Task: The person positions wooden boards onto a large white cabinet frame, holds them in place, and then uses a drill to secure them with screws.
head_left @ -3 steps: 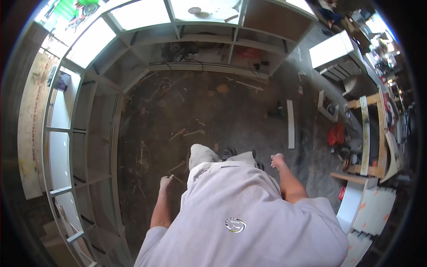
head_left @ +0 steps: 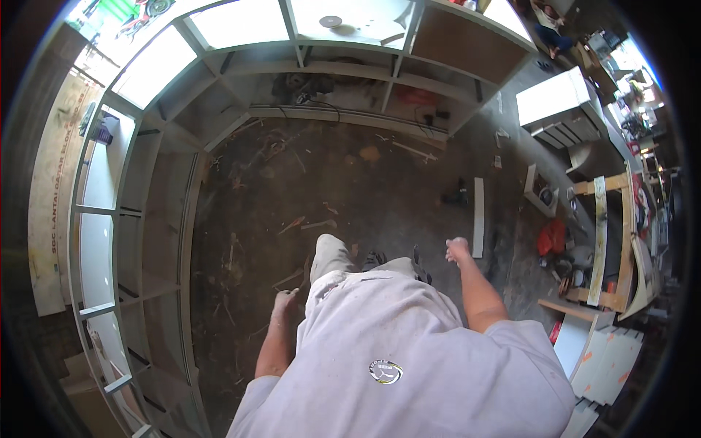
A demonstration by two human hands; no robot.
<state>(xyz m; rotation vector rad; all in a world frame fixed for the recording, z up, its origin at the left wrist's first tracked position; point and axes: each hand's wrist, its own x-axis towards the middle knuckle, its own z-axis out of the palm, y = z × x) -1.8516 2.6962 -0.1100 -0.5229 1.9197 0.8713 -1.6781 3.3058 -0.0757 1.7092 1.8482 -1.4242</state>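
Note:
My left hand (head_left: 286, 297) hangs low beside my left leg, over the bare floor. Its fingers are mostly hidden from above, and I see nothing held in it. On the other side my right hand (head_left: 458, 250) hangs out from my body with its fingers curled in and nothing visible in them. Closest to that hand, a long white strip of board (head_left: 479, 217) lies on the floor. A dark tool-like object (head_left: 457, 196), too dim to name, lies just left of the strip.
A white cabinet frame (head_left: 96, 312) with open compartments curves along the left and far side. Wood scraps (head_left: 318, 225) litter the dark floor. At right stand a white cabinet (head_left: 558, 98), a wooden frame (head_left: 624, 241) and stacked pale panels (head_left: 610, 365). Another person (head_left: 549, 25) is at the far right.
The view has shifted slightly forward, so floor things sit a little lower. My left hand has swung inward toward my leg; the right hand has risen slightly in the picture.

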